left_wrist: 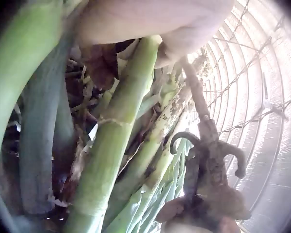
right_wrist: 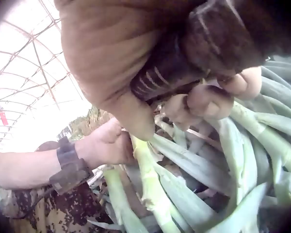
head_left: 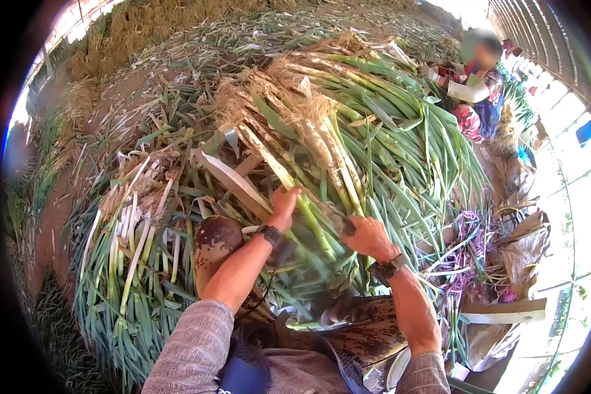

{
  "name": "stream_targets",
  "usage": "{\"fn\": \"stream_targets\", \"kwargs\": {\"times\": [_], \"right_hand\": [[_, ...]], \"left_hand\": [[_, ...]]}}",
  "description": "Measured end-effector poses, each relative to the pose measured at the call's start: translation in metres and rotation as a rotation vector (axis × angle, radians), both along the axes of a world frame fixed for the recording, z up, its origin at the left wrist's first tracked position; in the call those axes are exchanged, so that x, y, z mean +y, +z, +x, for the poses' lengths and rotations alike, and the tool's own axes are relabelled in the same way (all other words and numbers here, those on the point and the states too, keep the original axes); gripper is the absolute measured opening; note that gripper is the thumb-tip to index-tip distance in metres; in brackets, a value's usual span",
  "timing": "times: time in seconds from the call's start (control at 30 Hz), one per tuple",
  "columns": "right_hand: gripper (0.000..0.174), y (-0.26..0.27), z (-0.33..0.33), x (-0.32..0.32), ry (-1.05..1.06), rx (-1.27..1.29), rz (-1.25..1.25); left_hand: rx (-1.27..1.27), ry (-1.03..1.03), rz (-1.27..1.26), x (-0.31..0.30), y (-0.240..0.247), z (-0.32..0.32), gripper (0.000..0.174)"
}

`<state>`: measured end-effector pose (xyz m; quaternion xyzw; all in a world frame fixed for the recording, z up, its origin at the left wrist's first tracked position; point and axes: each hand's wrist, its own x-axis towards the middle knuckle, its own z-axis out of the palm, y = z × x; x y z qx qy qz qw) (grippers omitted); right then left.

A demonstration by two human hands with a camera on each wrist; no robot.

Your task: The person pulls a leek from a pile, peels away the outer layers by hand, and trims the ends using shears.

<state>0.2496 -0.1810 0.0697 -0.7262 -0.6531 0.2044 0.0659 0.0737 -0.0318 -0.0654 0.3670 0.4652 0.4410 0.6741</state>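
The left hand (head_left: pixel 284 209) grips a thick leek stalk (head_left: pixel 269 157), whose roots point up and away. In the left wrist view, that hand (left_wrist: pixel 155 24) lies over the top of a green stalk (left_wrist: pixel 109 141). Close on its right in the head view, the right hand (head_left: pixel 371 238) holds a tool by its dark handle (right_wrist: pixel 160 77), the fingers (right_wrist: pixel 208 102) curled round it. The tool's narrow, worn brown blade (head_left: pixel 322 207) slants toward the left hand; its curled side pieces (left_wrist: pixel 235 158) show in the left wrist view. Whether the blade touches the stalk I cannot tell.
Rooted leeks (head_left: pixel 322 138) lie heaped ahead, their leaves (head_left: pixel 433 148) spreading right. Another pile with white stems (head_left: pixel 134 253) is at the left. A person (head_left: pixel 482 85) sits at the upper right. Leaf scraps cover the ground, and a pale board (head_left: pixel 505 311) lies at the lower right.
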Motion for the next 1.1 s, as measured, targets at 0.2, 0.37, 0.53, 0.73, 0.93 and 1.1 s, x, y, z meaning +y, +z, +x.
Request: {"fn": "stream_targets", "kwargs": {"times": [0.2, 0.37, 0.53, 0.73, 0.93, 1.1], "right_hand": [[0.039, 0.011, -0.019, 0.017, 0.036, 0.071, -0.033], [0.033, 0.016, -0.035, 0.038, 0.051, 0.007, 0.035], [0.026, 0.013, -0.048, 0.056, 0.053, 0.019, 0.144], [0.032, 0.002, -0.059, 0.077, 0.008, 0.082, 0.214], [0.033, 0.000, -0.066, 0.085, 0.087, 0.127, 0.240], [0.035, 0.009, -0.052, 0.060, 0.084, 0.110, 0.147]], "left_hand": [[0.101, -0.042, -0.015, -0.001, 0.020, -0.013, 0.023], [-0.006, -0.138, 0.048, -0.007, 0.021, -0.025, 0.024], [-0.040, -0.172, 0.141, -0.014, 0.024, -0.033, 0.026], [0.175, -0.243, 0.148, -0.011, 0.016, -0.039, 0.033], [0.105, -0.155, 0.219, -0.016, 0.008, -0.035, 0.028], [-0.133, -0.149, 0.082, -0.003, 0.026, -0.050, 0.027]]}}
